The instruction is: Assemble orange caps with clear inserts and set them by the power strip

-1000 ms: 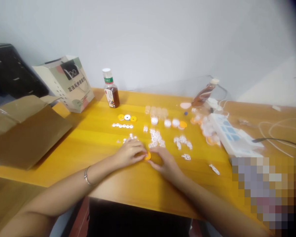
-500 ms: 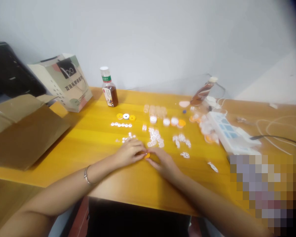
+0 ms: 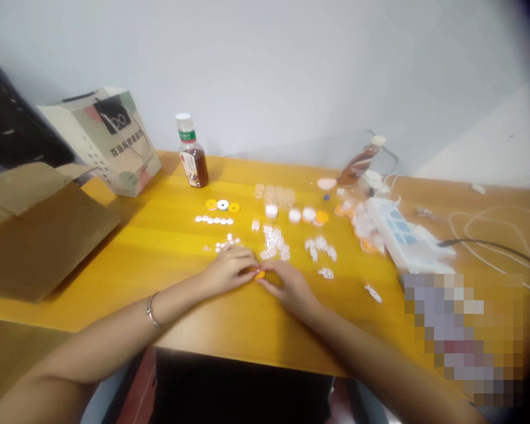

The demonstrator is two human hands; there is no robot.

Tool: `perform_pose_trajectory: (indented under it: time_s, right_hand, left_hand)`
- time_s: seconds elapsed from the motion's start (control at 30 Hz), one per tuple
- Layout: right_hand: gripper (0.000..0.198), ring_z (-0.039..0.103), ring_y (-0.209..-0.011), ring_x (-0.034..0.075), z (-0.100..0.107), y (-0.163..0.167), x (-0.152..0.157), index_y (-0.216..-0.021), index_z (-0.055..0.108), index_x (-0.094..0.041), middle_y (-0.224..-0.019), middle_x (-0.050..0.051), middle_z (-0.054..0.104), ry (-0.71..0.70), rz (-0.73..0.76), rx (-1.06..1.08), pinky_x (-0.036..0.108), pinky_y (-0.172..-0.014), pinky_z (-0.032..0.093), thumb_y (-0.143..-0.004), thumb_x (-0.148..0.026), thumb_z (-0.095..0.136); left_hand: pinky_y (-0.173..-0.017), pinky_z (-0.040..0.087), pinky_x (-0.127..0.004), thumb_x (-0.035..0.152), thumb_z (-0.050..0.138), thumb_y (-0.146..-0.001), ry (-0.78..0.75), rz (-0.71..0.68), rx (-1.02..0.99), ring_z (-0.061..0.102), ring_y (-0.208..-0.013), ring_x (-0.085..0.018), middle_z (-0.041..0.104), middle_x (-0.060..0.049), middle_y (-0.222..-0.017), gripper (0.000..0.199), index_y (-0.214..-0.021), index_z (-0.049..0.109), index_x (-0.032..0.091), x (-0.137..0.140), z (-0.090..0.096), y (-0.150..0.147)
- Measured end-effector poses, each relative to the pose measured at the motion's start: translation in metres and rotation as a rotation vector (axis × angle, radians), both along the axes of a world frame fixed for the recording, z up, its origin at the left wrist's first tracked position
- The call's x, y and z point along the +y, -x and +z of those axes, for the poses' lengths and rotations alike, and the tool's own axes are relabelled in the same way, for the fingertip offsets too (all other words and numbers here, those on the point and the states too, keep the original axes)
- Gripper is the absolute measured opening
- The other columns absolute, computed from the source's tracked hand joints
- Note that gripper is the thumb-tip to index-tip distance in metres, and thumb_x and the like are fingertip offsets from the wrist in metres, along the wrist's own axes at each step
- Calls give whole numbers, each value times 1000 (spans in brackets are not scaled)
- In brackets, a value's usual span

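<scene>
A small round orange piece is pinched between both hands, close above the yellow-brown table. My left hand grips it from the left with its fingertips, a bracelet on that wrist. From the right, my right hand holds the same piece between thumb and fingers; its far side is hidden. Just beyond the left hand lie small white round bits. Past the fingertips is a cluster of white cut-out pieces. More white cut-out pieces lie beyond the right hand.
Orange and white discs sit in a row behind. A bottle of dark liquid stands at the back; another bottle leans right. A cardboard box and paper bag are left, a white power strip and cables right.
The whole view has shifted slightly, so everything appears a little further left and up. Both hands keep their hold on the orange piece.
</scene>
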State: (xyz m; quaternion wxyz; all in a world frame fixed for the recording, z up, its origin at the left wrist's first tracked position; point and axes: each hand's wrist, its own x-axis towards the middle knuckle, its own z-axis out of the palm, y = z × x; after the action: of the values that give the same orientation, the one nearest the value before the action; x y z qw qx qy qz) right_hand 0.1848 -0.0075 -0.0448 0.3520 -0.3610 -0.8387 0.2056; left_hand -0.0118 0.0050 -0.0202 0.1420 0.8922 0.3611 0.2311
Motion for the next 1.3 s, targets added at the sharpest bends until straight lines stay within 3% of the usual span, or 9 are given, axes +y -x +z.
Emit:
perform_pose_trajectory:
  time_s: [0.43, 0.63, 0.83, 1.3]
  right_hand:
    - [19, 62, -89, 16, 7, -5, 5, -97, 55, -22, -95, 4, 66, 58, 62, 37, 32, -81, 50, -79, -18, 56]
    - [19, 62, -91, 16, 5, -8, 9, -98, 55, -20, -96, 6, 65, 80, 77, 38, 32, -81, 50, -79, -18, 55]
    - [20, 60, -93, 14, 4, -10, 11, -100, 54, -23, -99, 4, 65, 77, 103, 49, 30, -82, 50, -81, -17, 54]
    - [17, 61, -85, 15, 9, -15, 13, -98, 58, -21, -92, 5, 67, -5, 91, -10, 29, -78, 51, -82, -19, 55]
  left_hand:
    - [-72, 38, -27, 24, 52, -83, 79, -12, -125, 55, -81, -14, 61, -3, -85, 13, -89, 62, 18, 6, -7, -1]
    - [-70, 41, -28, 24, 53, -82, 37, -3, -164, 55, -79, -14, 61, -4, -84, 14, -92, 62, 18, 6, -9, -3]
    - [-75, 42, -30, 23, 53, -82, -47, 23, -106, 56, -84, -15, 62, -5, -91, 19, -100, 60, 19, 1, -5, 6]
    - [-92, 36, -35, 21, 53, -82, -157, -91, 87, 52, -109, -18, 58, -6, -119, 43, -124, 45, 17, -18, -4, 15]
